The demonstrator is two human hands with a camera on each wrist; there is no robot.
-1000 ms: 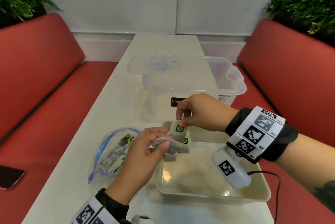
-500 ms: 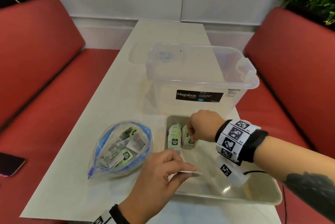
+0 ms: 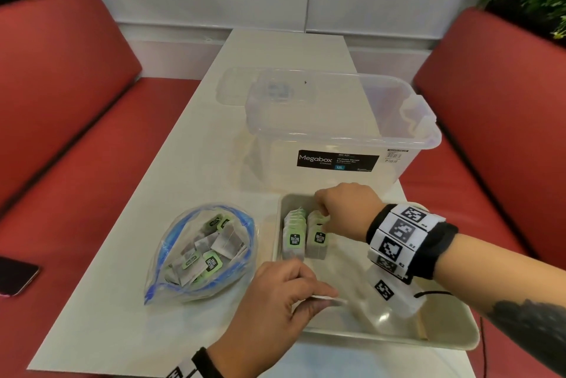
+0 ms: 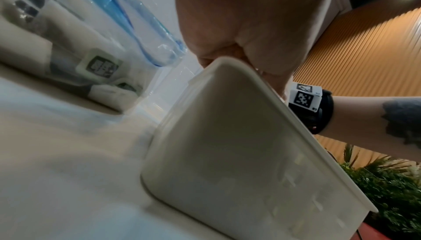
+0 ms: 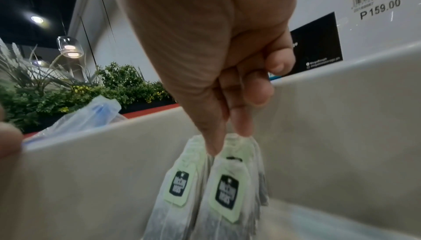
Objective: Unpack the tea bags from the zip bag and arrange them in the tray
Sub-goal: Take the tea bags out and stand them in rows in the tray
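Observation:
A shallow off-white tray (image 3: 382, 339) lies at the table's near right. Two upright rows of tea bags (image 3: 295, 240) with green tags stand in its far left corner. My right hand (image 3: 321, 214) reaches into the tray, and in the right wrist view its thumb and finger (image 5: 227, 141) pinch the top of the right-hand row (image 5: 227, 189). My left hand (image 3: 321, 298) grips the tray's left rim (image 4: 227, 153) near the front. The clear zip bag (image 3: 202, 252) with a blue seal lies open left of the tray, with several tea bags inside.
A clear Megabox storage box (image 3: 337, 120) stands just behind the tray, its lid (image 3: 235, 86) flat behind it. Red benches flank the white table. A phone (image 3: 15, 276) lies on the left bench. Plants top both bench backs.
My right hand has come down from above the tray with a tea bag to the right-hand row. My left hand has dropped from beside the tea bags to the tray's rim.

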